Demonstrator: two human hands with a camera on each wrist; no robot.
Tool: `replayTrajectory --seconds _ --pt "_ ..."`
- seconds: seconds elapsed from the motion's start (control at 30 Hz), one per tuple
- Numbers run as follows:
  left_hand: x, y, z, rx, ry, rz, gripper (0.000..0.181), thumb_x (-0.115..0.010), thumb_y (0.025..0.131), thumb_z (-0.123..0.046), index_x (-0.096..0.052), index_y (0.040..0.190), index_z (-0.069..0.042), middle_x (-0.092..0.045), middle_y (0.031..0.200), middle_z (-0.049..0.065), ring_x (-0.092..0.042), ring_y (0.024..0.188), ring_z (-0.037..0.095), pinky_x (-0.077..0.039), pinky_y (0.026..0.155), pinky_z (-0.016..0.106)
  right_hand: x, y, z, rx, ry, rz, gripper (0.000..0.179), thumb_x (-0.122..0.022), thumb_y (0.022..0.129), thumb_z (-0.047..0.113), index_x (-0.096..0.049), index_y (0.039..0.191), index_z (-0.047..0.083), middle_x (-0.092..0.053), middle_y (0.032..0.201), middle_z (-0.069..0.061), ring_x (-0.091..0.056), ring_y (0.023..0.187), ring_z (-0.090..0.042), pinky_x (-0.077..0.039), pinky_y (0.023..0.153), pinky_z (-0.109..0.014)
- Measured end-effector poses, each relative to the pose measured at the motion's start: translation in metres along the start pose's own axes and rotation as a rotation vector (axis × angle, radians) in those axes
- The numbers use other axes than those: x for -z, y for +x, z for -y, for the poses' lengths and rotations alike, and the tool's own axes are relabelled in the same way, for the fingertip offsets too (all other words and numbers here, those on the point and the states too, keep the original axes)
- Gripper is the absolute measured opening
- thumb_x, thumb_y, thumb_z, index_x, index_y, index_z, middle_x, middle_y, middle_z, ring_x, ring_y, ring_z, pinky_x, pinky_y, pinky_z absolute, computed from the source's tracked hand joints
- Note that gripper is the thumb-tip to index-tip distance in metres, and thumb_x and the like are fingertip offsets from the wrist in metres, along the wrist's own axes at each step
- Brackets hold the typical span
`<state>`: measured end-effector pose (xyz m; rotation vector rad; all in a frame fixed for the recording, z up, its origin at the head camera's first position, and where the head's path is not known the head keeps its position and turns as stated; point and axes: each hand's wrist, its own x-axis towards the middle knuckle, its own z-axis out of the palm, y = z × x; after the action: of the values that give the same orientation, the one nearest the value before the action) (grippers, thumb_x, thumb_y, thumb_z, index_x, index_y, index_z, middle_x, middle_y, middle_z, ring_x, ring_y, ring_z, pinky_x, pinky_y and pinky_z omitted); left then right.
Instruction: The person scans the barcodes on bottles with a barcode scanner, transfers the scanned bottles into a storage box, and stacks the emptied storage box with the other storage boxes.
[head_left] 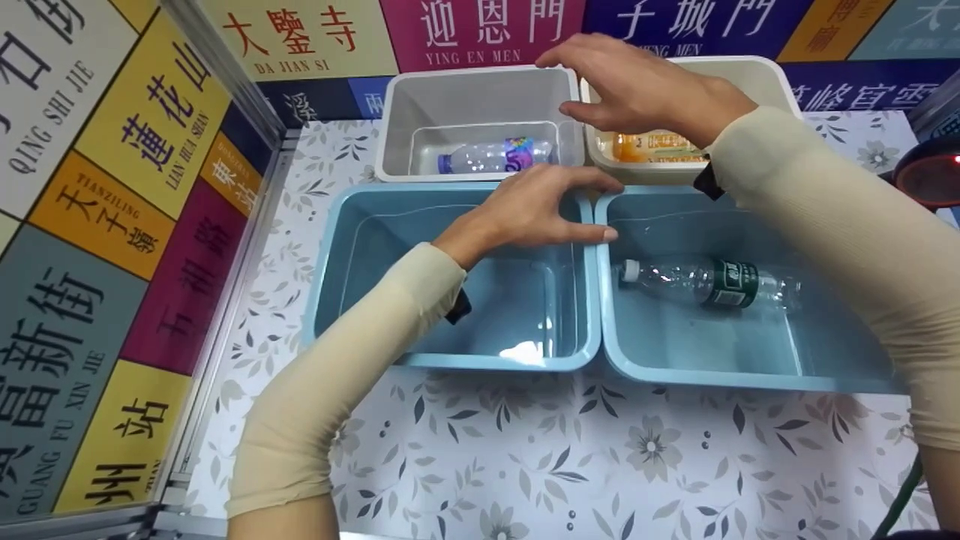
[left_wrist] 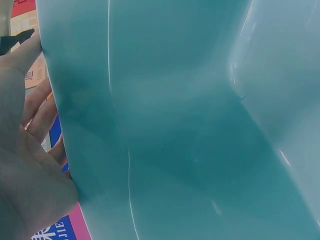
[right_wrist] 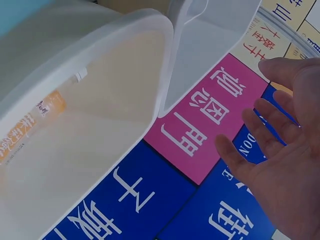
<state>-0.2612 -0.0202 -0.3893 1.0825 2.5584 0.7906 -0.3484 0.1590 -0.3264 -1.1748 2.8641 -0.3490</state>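
Observation:
My left hand [head_left: 536,206] hangs over the right side of the front-left blue bin [head_left: 450,361], its fingers and thumb spread toward the rim of the front-right blue bin [head_left: 697,380]. Nothing is held in it. Farther back, my right hand [head_left: 645,90] is above the cream bin [head_left: 776,82], fingertips reaching over the edge of the grey bin [head_left: 480,75]; it too holds nothing. In the right wrist view that hand [right_wrist: 285,145] shows spread, relaxed fingers. A bottle with orange contents or label [head_left: 656,146] lies in the cream bin, partly hidden by my right wrist.
A clear bottle with a purple label [head_left: 487,155] lies in the grey bin. Another, with a green label [head_left: 735,283], lies in the front-right blue bin. Signboard walls [head_left: 480,30] stand behind and at left; a black and red object [head_left: 930,172] is at right.

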Motion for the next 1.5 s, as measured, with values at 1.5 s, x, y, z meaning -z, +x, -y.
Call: replayTrajectory --seconds 1.5 --pt "-0.001 -0.001 -0.003 0.014 -0.014 0.020 0.068 -0.065 0.082 -0.072 -0.053 0.141 -0.041 -0.056 0.142 -0.019 -0.051 0.128 0.002 -0.041 0.110 0.030 -0.005 -0.107 -0.020 -0.067 0.011 0.021 0.059 -0.067 0.095 0.021 -0.045 0.149 0.015 -0.049 0.150 -0.015 -0.043 0.140 -0.038 -0.036 0.112 -0.062"
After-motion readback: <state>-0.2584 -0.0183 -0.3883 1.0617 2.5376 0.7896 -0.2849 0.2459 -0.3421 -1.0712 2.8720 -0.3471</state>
